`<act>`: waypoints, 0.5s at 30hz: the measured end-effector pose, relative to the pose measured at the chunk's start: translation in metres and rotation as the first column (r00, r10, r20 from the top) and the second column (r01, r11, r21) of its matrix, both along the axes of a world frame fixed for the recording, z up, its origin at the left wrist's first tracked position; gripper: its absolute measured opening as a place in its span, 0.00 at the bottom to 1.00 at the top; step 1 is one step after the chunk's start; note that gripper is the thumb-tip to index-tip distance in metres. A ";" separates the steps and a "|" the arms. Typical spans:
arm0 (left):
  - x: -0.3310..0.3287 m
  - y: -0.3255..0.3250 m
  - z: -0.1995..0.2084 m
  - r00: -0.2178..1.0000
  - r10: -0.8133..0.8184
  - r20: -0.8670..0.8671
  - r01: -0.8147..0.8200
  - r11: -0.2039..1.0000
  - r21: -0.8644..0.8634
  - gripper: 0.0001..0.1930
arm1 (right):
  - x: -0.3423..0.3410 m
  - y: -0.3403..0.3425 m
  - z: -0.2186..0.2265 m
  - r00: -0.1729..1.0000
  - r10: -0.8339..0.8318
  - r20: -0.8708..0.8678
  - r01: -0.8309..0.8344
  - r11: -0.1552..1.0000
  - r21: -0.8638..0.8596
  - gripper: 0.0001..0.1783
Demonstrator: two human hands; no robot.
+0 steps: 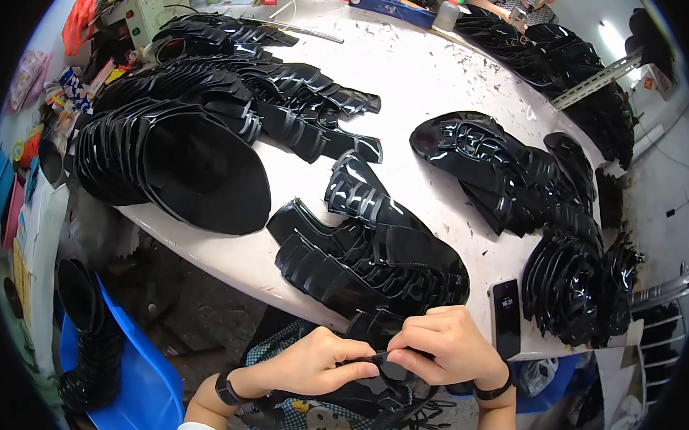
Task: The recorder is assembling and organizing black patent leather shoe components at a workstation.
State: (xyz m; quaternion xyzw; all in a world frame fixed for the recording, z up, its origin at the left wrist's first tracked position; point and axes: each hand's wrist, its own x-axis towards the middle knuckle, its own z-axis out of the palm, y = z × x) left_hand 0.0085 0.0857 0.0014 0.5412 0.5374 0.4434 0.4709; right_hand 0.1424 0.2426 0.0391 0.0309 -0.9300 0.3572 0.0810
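Note:
Close to my body, at the table's near edge, my left hand [324,361] and my right hand [448,345] face each other. Both pinch a thin black strap [380,356] between thumb and fingers. The strap seems to belong to a glossy black shoe upper [389,392] over my lap, partly hidden by my hands. Just beyond them lies a pile of black shoe uppers [373,255] with strap bands across them. A dark band circles each wrist.
Fanned stacks of black pieces [200,170] cover the table's left side. More buckled uppers [501,160] lie to the right, near a phone [505,316]. Blue bins [134,359] stand below. At the far edge are a blue tray [392,8], a bottle [448,13] and another person.

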 end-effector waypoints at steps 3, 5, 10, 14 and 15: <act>0.008 -0.001 0.001 0.978 0.152 0.144 -0.160 0.986 0.041 0.07 | 0.002 -0.006 0.008 0.979 -0.139 -0.146 0.156 0.981 0.111 0.08; 0.008 -0.007 -0.013 0.973 0.179 0.147 -0.188 0.981 0.044 0.07 | 0.005 -0.012 0.017 0.900 -0.232 -0.370 0.377 0.840 0.390 0.15; 0.018 -0.005 -0.025 0.877 0.362 0.316 -0.360 0.931 -0.067 0.08 | 0.052 -0.049 -0.002 0.856 -0.513 -0.069 0.504 0.857 -0.109 0.21; 0.027 -0.005 -0.025 0.890 0.381 0.252 -0.397 0.918 0.011 0.07 | 0.057 -0.061 -0.021 0.822 -0.565 -0.061 0.558 0.823 -0.109 0.22; 0.028 -0.004 -0.026 0.888 0.401 0.224 -0.416 0.909 0.021 0.07 | 0.057 -0.062 -0.021 0.817 -0.574 -0.061 0.566 0.817 -0.109 0.22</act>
